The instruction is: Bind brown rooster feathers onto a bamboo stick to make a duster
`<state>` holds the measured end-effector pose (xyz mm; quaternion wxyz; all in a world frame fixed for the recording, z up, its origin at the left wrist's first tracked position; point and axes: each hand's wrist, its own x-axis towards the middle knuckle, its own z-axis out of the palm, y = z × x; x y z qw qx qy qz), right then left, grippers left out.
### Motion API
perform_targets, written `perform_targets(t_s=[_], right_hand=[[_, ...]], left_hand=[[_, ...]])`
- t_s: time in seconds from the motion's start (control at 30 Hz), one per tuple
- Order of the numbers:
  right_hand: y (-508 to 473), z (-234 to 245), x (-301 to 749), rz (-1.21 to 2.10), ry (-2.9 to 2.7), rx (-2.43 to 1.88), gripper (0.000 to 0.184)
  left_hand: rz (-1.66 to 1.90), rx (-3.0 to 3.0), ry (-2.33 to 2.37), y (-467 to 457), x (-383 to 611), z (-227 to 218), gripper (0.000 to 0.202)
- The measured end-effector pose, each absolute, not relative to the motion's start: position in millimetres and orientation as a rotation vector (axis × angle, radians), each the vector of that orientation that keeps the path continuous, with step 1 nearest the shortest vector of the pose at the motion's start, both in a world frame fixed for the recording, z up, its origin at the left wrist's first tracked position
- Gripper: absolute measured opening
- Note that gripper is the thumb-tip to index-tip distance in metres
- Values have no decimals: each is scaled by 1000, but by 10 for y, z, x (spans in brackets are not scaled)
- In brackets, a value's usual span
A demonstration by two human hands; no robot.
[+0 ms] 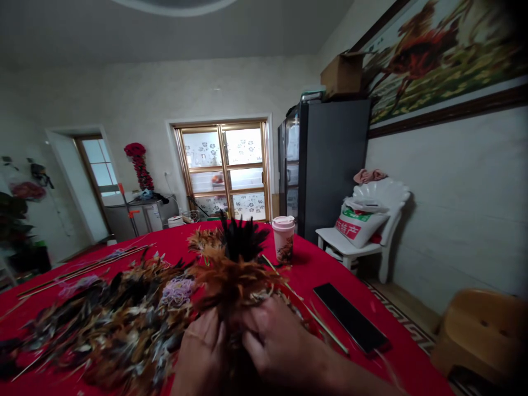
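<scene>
My left hand (202, 352) and my right hand (276, 341) close together around the base of a bundle of brown rooster feathers (233, 280). Black feathers (243, 239) rise behind it, and I cannot tell whether they belong to the same bundle. To the left, a heap of loose brown and black feathers (107, 324) covers the red tablecloth (325, 264). A tangle of lilac thread or elastic (177, 291) lies on the heap near my left hand. A thin green stick (317, 313) runs past my right hand.
A black flat slab (350, 318) lies on the cloth at right, and a lidded paper cup (283, 239) stands at the back. Long thin rods (82, 269) lie at left. A white chair holding a bag (362, 223) and a wooden stool (480, 330) stand beyond the table's right edge.
</scene>
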<state>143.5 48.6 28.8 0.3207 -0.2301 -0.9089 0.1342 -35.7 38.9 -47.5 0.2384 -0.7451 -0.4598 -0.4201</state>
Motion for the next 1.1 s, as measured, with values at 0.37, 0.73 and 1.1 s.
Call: perform_targets(t_s=[0.37,0.73,1.1], right_hand=[[598,216,1370,754,-2227,-644,21],[637,294,1390,749,-2176,-661,25],[602,205,1325,932,-2031,-603,27]], left_hand=[[-1225,-2127,-1739,187,-60,-183,19],[-1649,-2086,-2004,255,-198,-357,35],[-1677,-2000,-1921,210,-186,-284,30]])
